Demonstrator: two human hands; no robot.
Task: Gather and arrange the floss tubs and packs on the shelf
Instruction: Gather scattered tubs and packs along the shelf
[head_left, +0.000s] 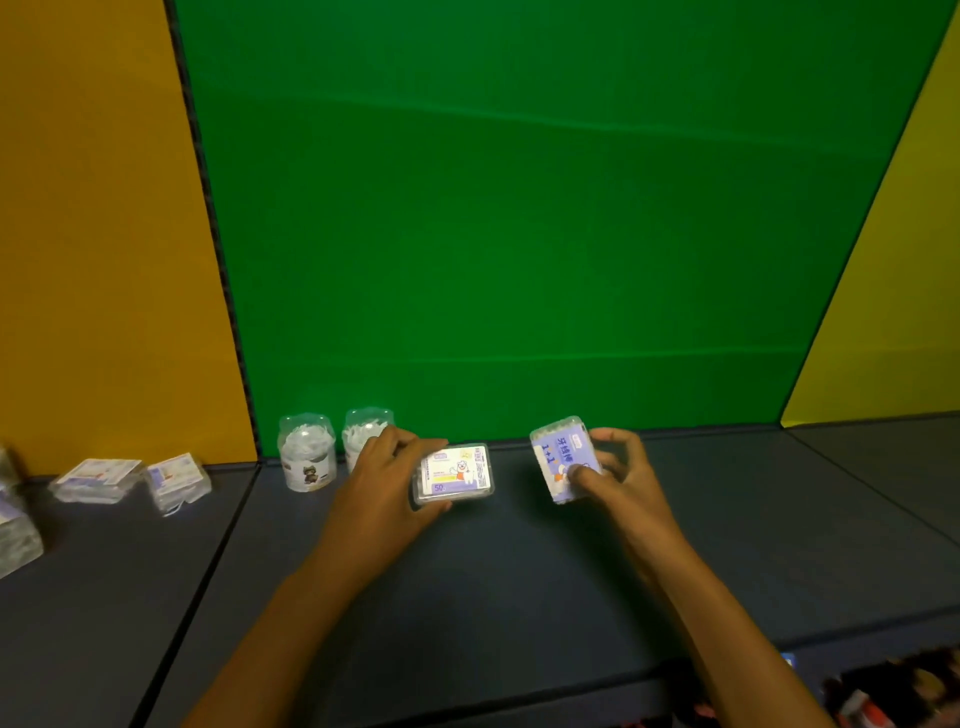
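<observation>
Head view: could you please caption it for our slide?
Left hand and right hand each hold a floss pack over the shelf.

Floss tubs and packs spread along the shelf (519, 571), both hands at its middle.

Two tubs stand side by side at the back: the first tub (307, 451), then the second tub (363, 434) to its right, partly behind the left hand (387, 470). That hand grips a flat pack (453, 474) lying on the shelf. Right of it, well apart, the right hand (618, 473) holds a tilted pack (563, 457). Far left lie two more packs (96, 479) (176, 480), side by side.
</observation>
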